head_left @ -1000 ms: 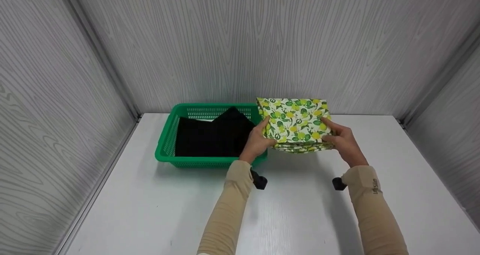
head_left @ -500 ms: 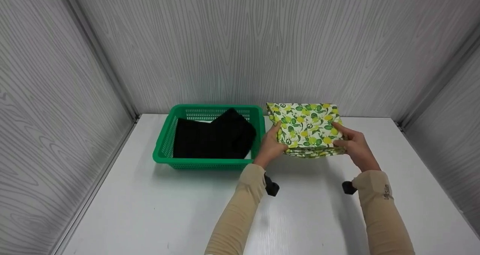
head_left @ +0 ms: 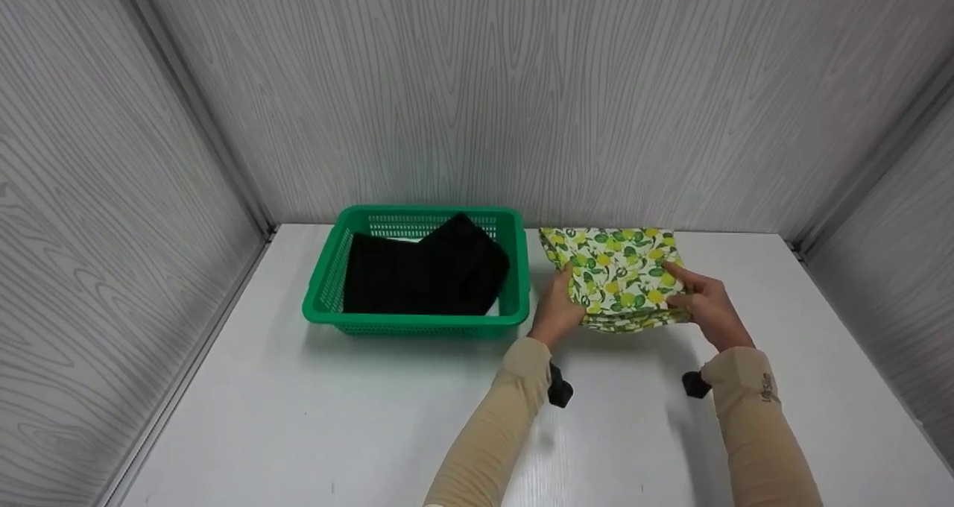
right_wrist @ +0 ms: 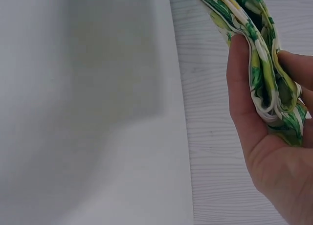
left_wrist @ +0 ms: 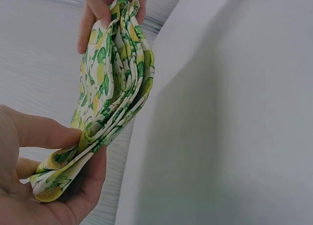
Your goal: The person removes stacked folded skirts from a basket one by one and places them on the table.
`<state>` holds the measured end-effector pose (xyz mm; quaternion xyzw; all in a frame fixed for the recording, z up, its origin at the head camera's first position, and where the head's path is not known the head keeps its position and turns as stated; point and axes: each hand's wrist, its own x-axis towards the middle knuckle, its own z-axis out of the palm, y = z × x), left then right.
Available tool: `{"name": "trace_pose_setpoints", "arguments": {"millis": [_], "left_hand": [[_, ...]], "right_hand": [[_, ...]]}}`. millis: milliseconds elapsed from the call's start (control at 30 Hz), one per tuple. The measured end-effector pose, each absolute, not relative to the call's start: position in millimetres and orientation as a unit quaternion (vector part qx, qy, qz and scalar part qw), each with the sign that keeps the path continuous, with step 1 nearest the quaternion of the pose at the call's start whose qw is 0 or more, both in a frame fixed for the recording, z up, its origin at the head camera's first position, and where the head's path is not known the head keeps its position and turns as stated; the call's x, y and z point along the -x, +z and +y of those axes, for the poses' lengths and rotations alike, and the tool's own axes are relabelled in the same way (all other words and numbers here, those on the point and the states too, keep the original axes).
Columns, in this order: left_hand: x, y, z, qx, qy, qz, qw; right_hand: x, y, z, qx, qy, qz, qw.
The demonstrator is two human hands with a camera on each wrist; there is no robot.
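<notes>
A folded cloth point(head_left: 622, 268) with a lemon and green leaf print is held between both hands, just right of the green basket. My left hand point(head_left: 557, 309) grips its left edge, thumb on one face and fingers on the other. At the opposite edge my right hand point(head_left: 708, 306) pinches the folded layers. In the left wrist view the cloth point(left_wrist: 120, 73) shows several stacked layers along its side, held above the white table. The right wrist view has the cloth's end point(right_wrist: 274, 83) squeezed between thumb and fingers.
A green plastic basket point(head_left: 417, 319) stands at the back left of the white table point(head_left: 358, 417), with a folded black cloth point(head_left: 417, 276) inside. Grey wood-grain walls point(head_left: 477, 89) enclose the back and both sides.
Both hands have carried the lemon-print cloth right, away from the basket's edge, and then lower towards the table. The basket and black cloth stay in place.
</notes>
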<state>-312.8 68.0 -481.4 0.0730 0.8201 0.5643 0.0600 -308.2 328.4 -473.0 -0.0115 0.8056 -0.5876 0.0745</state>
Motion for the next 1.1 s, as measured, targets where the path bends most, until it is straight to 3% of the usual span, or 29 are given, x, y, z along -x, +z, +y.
{"name": "trace_pose_setpoints", "arguments": {"millis": [367,1100], "left_hand": [[315,-514,79,-0.069,0.557,0.825,0.064],[320,-534,66,-0.06,0.518,0.851,0.052]], "right_hand": [[306,-494,338,-0.003,-0.559,0.824,0.088],[313,-520,324,-0.07,-0.571,0.813,0.089]]}}
